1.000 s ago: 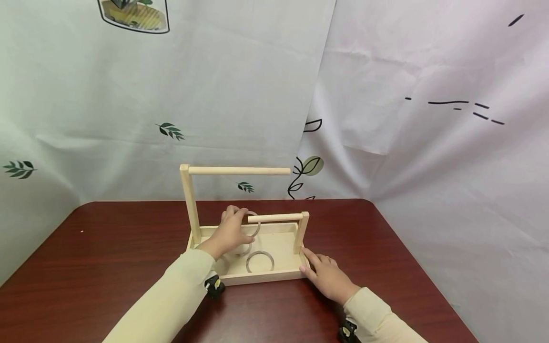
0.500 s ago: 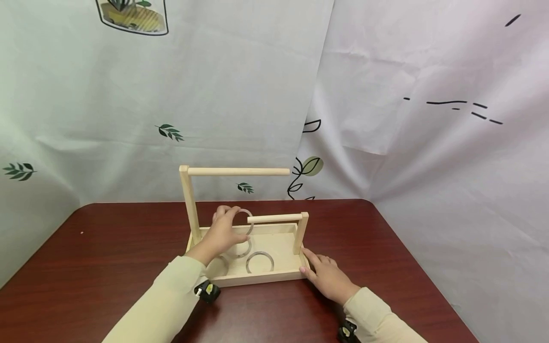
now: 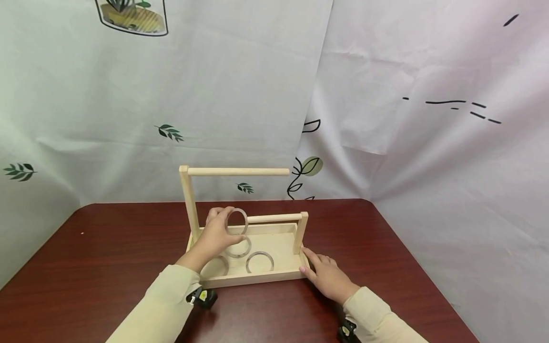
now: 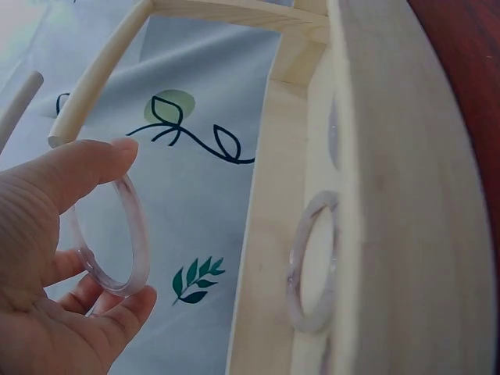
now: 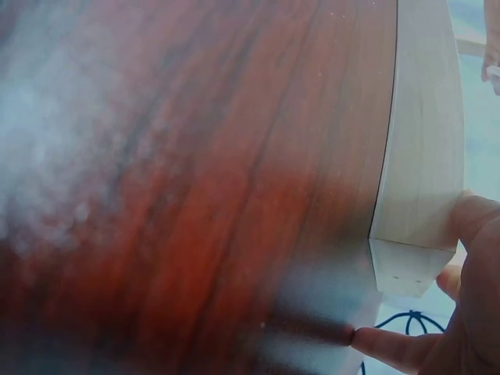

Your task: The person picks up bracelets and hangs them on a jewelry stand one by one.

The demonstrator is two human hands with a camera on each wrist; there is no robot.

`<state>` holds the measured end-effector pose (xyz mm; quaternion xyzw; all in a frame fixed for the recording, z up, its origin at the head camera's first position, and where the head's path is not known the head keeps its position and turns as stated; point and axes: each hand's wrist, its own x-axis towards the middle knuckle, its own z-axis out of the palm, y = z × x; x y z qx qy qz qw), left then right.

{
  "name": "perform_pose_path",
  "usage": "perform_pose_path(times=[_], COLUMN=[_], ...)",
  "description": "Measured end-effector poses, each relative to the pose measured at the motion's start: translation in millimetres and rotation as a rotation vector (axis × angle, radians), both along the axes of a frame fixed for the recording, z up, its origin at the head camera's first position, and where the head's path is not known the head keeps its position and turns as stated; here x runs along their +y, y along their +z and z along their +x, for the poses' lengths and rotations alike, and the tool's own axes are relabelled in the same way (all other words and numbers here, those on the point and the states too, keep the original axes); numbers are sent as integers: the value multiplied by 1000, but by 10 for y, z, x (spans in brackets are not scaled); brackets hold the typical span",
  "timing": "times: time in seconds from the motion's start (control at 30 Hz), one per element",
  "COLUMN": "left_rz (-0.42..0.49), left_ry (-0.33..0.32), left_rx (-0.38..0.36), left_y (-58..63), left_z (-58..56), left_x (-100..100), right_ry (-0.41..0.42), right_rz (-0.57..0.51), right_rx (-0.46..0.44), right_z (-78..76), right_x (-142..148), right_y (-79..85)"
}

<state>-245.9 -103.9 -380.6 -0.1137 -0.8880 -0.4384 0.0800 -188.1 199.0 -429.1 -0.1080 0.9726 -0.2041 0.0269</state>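
Note:
A pale translucent bangle [image 4: 139, 226] is pinched upright between the thumb and fingers of my left hand [image 3: 213, 233]. It stands just left of the free end of the short wooden bar [image 3: 276, 218]. Below, three similar bangles lie in the wooden tray: a front-right bangle [image 3: 260, 253], a middle bangle [image 3: 249, 248] and a front-left bangle [image 3: 226, 267]. My right hand [image 3: 329, 280] rests against the right end of the tray [image 3: 257, 279], thumb near its front corner and fingers by the short post [image 3: 301, 233].
A tall post [image 3: 189, 202] rises from the tray's left end and carries a long wooden bar [image 3: 240, 171] with its free end to the right. Everything stands on a dark red table [image 3: 107, 257]. Patterned white cloth [image 3: 240, 95] hangs behind.
My left hand has drawn the bangle leftward along the short bar, from around it to beyond its free end. The right hand has stayed at the tray's end.

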Motion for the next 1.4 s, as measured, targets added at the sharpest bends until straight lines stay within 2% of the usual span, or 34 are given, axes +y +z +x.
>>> perform_pose_path(times=[0.23,0.43,0.6,1.0,1.23,1.4], left_rz=[32,49,112,256,379,395], left_ry=[12,-5,-38,-81,-108,-97], left_rx=[-48,-63,-51,-102,-170,-197], left_y=[-21,1,-4,-2,-28,-61], left_z=[49,76,91,96,76,56], left_x=[-77,-108,-82,4,76,133], right_ry=[-4,-8,-7,2,6,2], right_rz=[3,4,2,3,-5,-3], right_rx=[-3,-5,-10,7,6,1], right_z=[-4,2,7,2,10,-3], right_x=[-8,-9,-18,-9,-13,-13], right_y=[12,25,28,51,48,29])
